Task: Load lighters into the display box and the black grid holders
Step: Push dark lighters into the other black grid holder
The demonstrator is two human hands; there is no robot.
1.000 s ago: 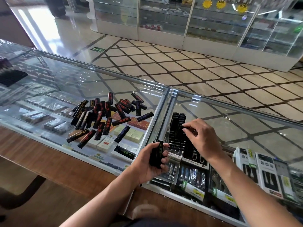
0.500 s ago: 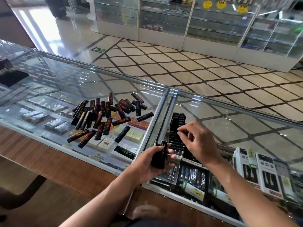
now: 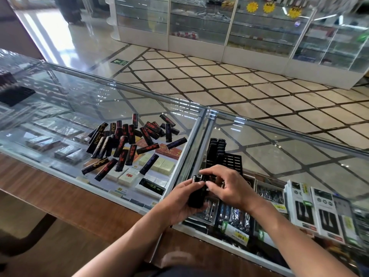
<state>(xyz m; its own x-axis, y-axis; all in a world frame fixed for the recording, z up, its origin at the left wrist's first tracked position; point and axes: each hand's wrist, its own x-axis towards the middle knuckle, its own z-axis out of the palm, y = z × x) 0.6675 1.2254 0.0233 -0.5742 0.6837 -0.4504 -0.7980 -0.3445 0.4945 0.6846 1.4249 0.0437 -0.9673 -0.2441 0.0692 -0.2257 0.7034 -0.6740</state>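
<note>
Left hand: my left hand (image 3: 179, 202) is curled around the held lighters (image 3: 196, 196), upright over the counter seam.
Right hand: my right hand (image 3: 231, 188) pinches the top of one held lighter between thumb and forefinger.
Held lighters, count: two tops show; my fingers hide the rest.
Grid holder: one black grid holder (image 3: 232, 161) lies on the glass counter (image 3: 79, 100) just beyond my hands, its near end hidden by my right hand.
Loaded lighters: two rows of loaded lighters (image 3: 216, 145) stand along its left side; they are too dark to count.
Loose lighters: one heap of loose lighters (image 3: 123, 142) lies on the left pane, roughly thirty; overlaps prevent an exact count.
Far left: a dark object (image 3: 16, 94), blurred, that I cannot identify.
</note>
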